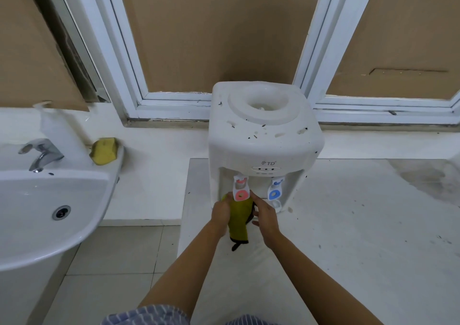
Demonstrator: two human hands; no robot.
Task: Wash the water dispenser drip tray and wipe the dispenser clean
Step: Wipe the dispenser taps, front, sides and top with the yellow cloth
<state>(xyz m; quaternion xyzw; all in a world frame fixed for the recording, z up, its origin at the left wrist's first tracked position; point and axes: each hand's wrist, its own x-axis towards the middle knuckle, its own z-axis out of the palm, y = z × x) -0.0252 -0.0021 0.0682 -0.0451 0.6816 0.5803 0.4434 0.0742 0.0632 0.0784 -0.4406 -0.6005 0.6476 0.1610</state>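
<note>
A white water dispenser point(263, 135) stands on a pale worktop point(348, 212), at its far edge below a window frame, its top dotted with dark specks. In the recess at its front hang a red tap point(240, 190) on the left and a blue tap point(275, 191) on the right. Just below the red tap, both hands meet at a yellow-green cloth point(239, 221) with a dark edge, which hangs down from the recess toward the near side. The left hand point(221, 211) has its fingers curled round the cloth's left side; the right hand point(266, 215) holds the cloth's right side, thumb toward the tap, its other fingers loosely bent. The drip tray cannot be made out behind the hands and cloth. To the left, apart from the worktop, is a white sink point(49, 207) with a chrome faucet point(41, 154), and a yellow sponge point(104, 150) rests on the sink's far right rim.
</note>
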